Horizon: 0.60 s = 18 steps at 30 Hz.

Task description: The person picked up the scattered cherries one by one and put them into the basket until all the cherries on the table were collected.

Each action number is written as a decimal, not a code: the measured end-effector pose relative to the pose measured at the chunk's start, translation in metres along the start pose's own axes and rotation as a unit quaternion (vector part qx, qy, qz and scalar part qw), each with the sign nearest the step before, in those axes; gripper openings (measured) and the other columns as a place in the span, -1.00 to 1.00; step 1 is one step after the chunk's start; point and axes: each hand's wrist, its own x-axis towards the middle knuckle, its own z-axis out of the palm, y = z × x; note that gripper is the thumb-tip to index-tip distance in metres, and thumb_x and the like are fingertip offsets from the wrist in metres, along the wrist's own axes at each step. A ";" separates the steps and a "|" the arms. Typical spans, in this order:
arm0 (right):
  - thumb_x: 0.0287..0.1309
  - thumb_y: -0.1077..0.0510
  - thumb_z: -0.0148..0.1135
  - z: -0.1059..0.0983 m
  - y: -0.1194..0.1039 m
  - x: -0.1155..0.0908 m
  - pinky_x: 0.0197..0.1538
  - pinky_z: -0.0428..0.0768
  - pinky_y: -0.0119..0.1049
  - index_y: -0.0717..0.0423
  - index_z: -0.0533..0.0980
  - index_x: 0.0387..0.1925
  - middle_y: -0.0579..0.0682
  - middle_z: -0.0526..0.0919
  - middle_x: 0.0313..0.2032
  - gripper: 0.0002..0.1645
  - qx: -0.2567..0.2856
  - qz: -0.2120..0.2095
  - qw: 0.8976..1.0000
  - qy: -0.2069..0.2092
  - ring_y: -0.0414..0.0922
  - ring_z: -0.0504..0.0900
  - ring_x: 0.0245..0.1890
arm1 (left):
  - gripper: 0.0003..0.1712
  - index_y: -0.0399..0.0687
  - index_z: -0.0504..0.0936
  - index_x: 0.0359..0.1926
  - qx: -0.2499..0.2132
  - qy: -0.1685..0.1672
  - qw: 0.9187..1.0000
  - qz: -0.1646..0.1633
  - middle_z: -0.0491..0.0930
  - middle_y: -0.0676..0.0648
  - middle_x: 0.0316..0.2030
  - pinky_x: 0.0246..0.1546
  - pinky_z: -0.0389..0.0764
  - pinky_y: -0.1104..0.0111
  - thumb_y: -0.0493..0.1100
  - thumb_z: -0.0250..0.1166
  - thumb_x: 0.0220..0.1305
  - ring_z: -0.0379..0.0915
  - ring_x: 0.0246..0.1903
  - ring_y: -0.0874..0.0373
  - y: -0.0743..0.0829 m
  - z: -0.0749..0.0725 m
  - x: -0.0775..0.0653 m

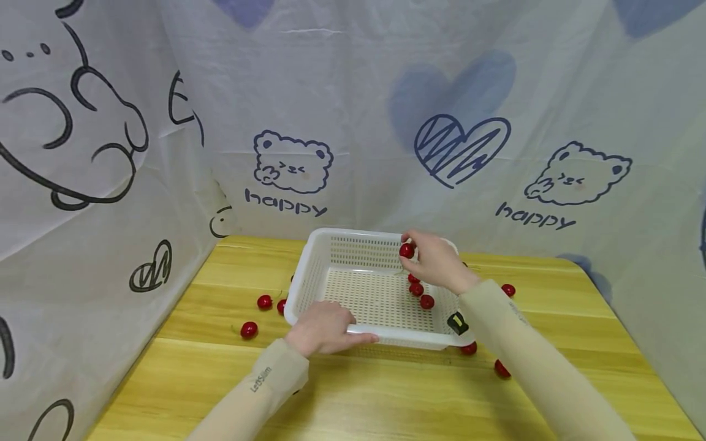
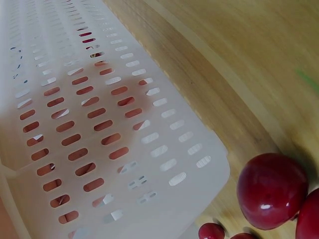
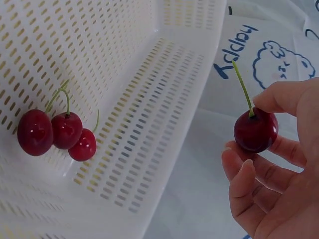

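Note:
My right hand (image 1: 438,260) pinches a dark red cherry (image 3: 255,130) between thumb and fingers, above the back right of a white perforated plastic basket (image 1: 336,233). The cherry's green stem points up in the right wrist view. Inside the basket, three cherries (image 3: 67,130) with stems lie on the floor at the right. My left hand (image 1: 322,327) holds the front left rim, its thumb stretched along the edge. Its fingers show only as skin colour through the wall slots in the left wrist view.
Loose cherries lie on the wooden table (image 1: 386,392) left of the basket, one a cherry (image 1: 249,330) near its front corner. Another cherry (image 1: 508,290) lies at the right, and one (image 1: 502,368) is partly behind the right sleeve. A printed cloth (image 1: 364,110) hangs behind the table.

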 end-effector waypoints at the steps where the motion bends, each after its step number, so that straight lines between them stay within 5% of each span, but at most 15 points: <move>1: 0.11 0.06 0.26 0.001 0.000 0.002 -0.42 0.52 -0.27 0.17 0.45 -0.03 -0.06 0.56 -0.36 -0.58 -0.002 0.003 1.000 -0.004 -0.14 0.49 -0.47 | -0.23 0.16 0.37 -0.75 0.000 0.000 1.000 -0.001 0.31 0.16 -0.79 -0.71 0.33 0.42 0.64 -0.23 0.10 0.19 -0.76 0.28 0.000 0.000 0.000; 9: 0.11 0.08 0.24 0.014 0.007 0.013 -0.39 0.55 -0.25 0.21 0.43 -0.01 -0.02 0.56 -0.32 -0.56 0.007 0.025 0.999 -0.048 -0.12 0.50 -0.45 | -0.22 0.16 0.37 -0.76 0.004 -0.006 1.000 -0.002 0.31 0.16 -0.79 -0.71 0.33 0.41 0.64 -0.24 0.10 0.20 -0.76 0.28 0.002 -0.001 0.000; 18: 0.10 0.10 0.27 0.032 0.016 0.018 -0.47 0.49 -0.32 0.10 0.46 -0.18 -0.03 0.54 -0.40 -0.72 0.004 0.071 0.986 -0.149 -0.14 0.49 -0.51 | -0.24 0.16 0.37 -0.75 0.002 -0.002 1.000 -0.002 0.29 0.16 -0.79 -0.73 0.30 0.42 0.63 -0.22 0.11 0.17 -0.76 0.29 0.001 -0.001 -0.001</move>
